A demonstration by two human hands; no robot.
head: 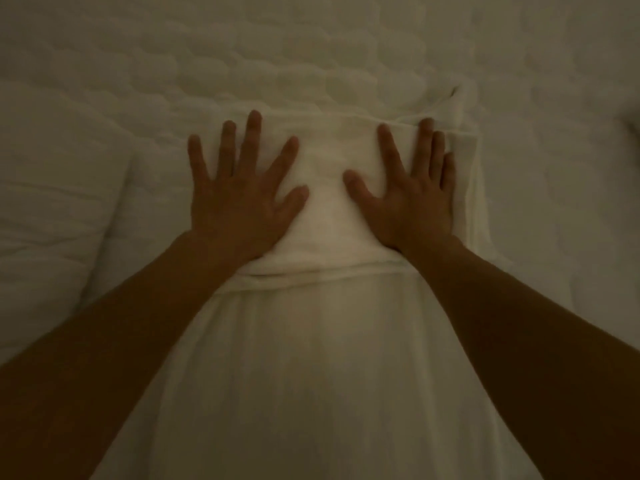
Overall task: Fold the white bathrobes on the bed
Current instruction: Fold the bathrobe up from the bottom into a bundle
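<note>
A white bathrobe (325,358) lies lengthwise on the bed in dim light, running from the bottom edge up to the middle of the view. Its far end is folded back into a thick flat layer (327,202). My left hand (242,199) presses flat on the left part of that fold with its fingers spread. On the right part, my right hand (412,199) presses flat too, its fingertips near the fold's far edge. A small corner of cloth sticks up beyond the right hand.
The quilted white mattress cover (277,64) fills the far half of the view. A white pillow (52,209) lies at the left beside the robe. More bare quilted bed (561,202) lies to the right.
</note>
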